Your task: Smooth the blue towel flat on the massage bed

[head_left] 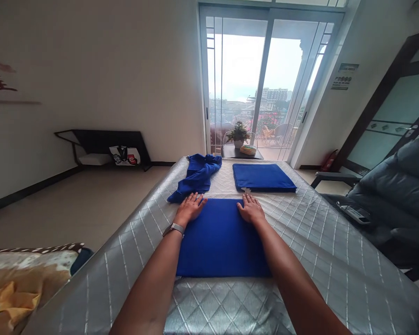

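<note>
Flat blue rectangular cloth (220, 242) on quilted silver table (321, 242). Left hand (190, 208), right hand (251, 209) at far edge, fingers (196, 199) outstretched flat, gripping nothing.

Head view, forward-down, near blue cloth (219, 237)

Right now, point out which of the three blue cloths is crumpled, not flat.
The far-left cloth, bunched up beyond the left hand. The near cloth under the right hand and the far-right cloth lie flat as rectangles.

Behind flat cloth (221, 239), folded cloth (263, 177), apart
</note>
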